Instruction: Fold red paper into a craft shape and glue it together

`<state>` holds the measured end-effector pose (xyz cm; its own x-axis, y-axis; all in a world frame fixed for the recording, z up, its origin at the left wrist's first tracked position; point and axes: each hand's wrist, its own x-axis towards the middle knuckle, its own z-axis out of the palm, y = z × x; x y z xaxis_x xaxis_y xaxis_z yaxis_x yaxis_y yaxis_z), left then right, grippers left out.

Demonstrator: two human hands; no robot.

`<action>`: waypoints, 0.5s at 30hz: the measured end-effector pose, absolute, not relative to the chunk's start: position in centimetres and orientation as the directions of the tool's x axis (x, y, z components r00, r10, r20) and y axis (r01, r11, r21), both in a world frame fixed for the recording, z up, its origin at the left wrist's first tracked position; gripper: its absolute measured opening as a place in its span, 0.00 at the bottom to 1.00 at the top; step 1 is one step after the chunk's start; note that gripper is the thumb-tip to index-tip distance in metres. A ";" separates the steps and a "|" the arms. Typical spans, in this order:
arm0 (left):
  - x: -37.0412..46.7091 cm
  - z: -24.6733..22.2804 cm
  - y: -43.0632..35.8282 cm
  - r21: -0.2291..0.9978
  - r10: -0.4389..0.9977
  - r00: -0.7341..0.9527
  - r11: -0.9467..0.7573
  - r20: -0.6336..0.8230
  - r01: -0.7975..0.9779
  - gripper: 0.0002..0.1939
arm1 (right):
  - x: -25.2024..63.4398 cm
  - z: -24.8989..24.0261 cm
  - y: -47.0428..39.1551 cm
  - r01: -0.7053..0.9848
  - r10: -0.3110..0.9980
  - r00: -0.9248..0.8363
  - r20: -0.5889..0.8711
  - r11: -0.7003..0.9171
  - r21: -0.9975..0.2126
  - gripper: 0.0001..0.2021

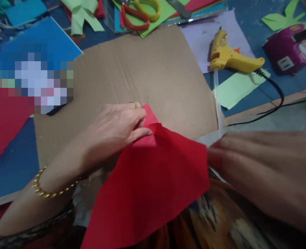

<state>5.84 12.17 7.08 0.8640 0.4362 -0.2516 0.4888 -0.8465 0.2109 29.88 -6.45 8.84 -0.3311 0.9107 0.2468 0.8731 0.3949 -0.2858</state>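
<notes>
A large sheet of red paper (153,183) with uneven edges hangs over the near edge of the brown cardboard (163,69). My left hand (122,124) pinches it at its upper end, where a lighter pink-red piece (150,116) shows beneath the fingers. At the right, my right hand (246,162) is smeared by motion beside the paper's right edge; its fingertips are blurred, and whether they touch the paper is unclear. A gold bead bracelet circles my left wrist.
A yellow glue gun (228,57) with a clear stick lies at the upper right, its black cord trailing right. Scissors (136,20) rest on papers at the top. A purple device (290,52) stands far right. Blue (62,38) and red (2,121) sheets lie left.
</notes>
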 end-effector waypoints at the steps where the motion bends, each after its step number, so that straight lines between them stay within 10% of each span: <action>1: 5.8 7.1 12.1 0.191 0.438 0.868 -0.854 -0.235 0.483 0.16 | 29.1 8.3 -7.0 0.813 0.859 -0.445 0.254 0.506 -0.288 0.21; 15: 6.5 9.2 10.6 0.152 0.488 0.826 -0.827 -0.283 0.541 0.09 | 25.0 0.7 -7.7 0.712 0.876 -0.130 0.465 0.409 -0.571 0.21</action>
